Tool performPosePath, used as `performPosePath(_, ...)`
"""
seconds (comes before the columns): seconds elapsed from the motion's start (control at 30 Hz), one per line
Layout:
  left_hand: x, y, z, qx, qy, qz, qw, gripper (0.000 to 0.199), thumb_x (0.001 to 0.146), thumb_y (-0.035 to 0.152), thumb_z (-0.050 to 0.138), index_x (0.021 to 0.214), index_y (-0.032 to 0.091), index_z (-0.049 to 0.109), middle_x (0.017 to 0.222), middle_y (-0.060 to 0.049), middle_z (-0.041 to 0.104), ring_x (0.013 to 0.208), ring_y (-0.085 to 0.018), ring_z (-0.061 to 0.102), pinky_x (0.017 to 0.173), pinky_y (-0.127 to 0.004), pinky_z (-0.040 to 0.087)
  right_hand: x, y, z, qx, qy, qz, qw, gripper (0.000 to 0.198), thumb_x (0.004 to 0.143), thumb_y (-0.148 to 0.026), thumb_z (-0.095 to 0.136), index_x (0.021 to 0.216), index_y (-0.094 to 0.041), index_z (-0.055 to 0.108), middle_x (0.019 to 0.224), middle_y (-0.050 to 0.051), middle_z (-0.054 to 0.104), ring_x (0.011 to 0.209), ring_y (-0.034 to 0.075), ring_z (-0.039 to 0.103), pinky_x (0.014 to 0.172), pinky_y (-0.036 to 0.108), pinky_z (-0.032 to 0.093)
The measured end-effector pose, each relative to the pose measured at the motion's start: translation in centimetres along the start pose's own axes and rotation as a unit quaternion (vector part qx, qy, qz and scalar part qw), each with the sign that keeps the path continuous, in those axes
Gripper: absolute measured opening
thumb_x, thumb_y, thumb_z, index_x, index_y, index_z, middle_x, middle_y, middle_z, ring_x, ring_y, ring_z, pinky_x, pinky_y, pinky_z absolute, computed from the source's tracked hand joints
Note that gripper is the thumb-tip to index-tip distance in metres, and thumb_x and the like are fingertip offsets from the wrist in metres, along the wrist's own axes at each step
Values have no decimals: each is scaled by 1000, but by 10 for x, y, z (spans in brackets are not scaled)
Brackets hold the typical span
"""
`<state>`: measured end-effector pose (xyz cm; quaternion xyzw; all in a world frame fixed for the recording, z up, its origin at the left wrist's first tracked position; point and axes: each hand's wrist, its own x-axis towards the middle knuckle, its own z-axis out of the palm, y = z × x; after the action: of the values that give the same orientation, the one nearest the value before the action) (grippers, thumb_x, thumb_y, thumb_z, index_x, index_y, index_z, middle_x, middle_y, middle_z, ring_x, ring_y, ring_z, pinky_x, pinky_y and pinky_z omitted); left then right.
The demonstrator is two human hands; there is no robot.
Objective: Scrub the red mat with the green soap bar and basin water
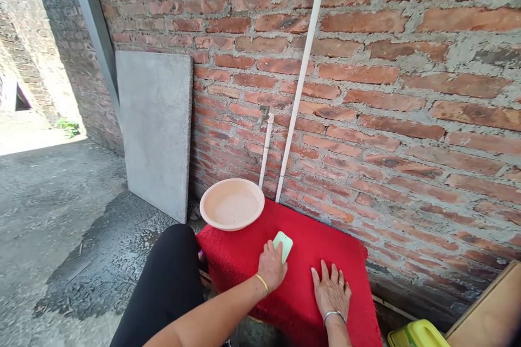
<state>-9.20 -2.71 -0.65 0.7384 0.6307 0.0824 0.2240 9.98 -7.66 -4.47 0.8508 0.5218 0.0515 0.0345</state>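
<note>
A red cloth (313,238) covers a low surface in front of me, its front edge hanging down. My left hand (272,267), with a yellow bangle at the wrist, is closed on a pale green rounded block (284,244) lying against the cloth. The block's underside is hidden, so its kind is unclear. To the right, my right hand (331,290) rests flat on the cloth, fingers spread, wearing a ring and a silver bangle. Near the cloth's back left corner sits a shallow pinkish basin (232,206).
A brick wall (366,103) stands behind, with a white pipe (303,81) and a tap (264,114) on a shorter pipe. A grey slab (157,130) leans at left above wet concrete. A yellow container (417,333) and cardboard (488,303) are at lower right.
</note>
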Motion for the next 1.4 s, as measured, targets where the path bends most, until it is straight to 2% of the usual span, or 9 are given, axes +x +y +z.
performPosePath(0.1,-13,22,21,-42,-78,86,992,77,82,43,56,152,21,33,157,-15,31,142,-37,28,115,-48,27,1,1,0,-2,-13,3,1000,62,97,-59,31,150,-27,39,156,12,37,143,31,33,113,48,24)
performPosePath(0.2,-11,24,17,-81,-95,118,985,75,80,49,57,148,23,40,156,-13,34,140,-37,33,114,-48,29,2,1,-1,5,-22,3,1000,62,97,-58,32,150,-27,39,157,12,35,143,31,33,114,47,24)
performPosePath(0.43,28,-12,-31,-25,49,-39,998,61,88,39,50,145,17,43,135,-16,48,124,-30,48,105,-39,38,-3,-3,-6,-8,-14,5,1000,64,97,-61,32,150,-26,40,156,12,37,143,33,33,114,48,23)
performPosePath(0.67,7,27,19,-24,-50,67,996,75,83,41,56,151,21,34,154,-15,32,139,-36,32,112,-47,31,-2,-2,-5,-15,-7,4,1000,62,97,-59,33,149,-26,41,155,13,37,142,32,34,113,48,25)
performPosePath(0.77,10,37,23,-60,-72,100,991,71,82,48,55,147,25,41,152,-13,36,136,-36,37,111,-48,32,-2,-2,-6,-5,-24,8,1000,61,97,-59,33,149,-27,40,157,12,35,143,31,32,113,47,24)
performPosePath(0.93,51,9,-21,-25,51,-24,998,60,85,45,53,140,22,48,131,-13,50,120,-29,50,104,-37,38,-5,-4,-11,0,-15,6,1000,62,97,-60,31,149,-27,41,155,12,38,142,32,33,113,48,22)
performPosePath(1.1,73,5,-33,-8,63,-82,995,57,88,36,50,141,14,44,132,-19,46,121,-32,49,102,-40,38,-6,-4,-10,0,-4,4,1000,61,97,-59,33,148,-26,42,154,13,39,141,33,34,113,49,23)
performPosePath(1.3,50,53,10,-43,-39,60,997,69,78,45,63,140,22,46,140,-15,43,127,-32,45,108,-42,35,-3,-1,-6,-3,-17,6,1000,62,97,-60,33,149,-28,41,156,12,37,143,32,33,113,47,23)
performPosePath(1.4,55,51,6,-61,-36,64,995,60,78,50,61,134,29,52,137,-11,47,124,-31,48,106,-43,38,-3,0,-4,-7,-14,6,1000,61,97,-61,32,149,-29,41,156,11,37,143,31,33,113,47,24)
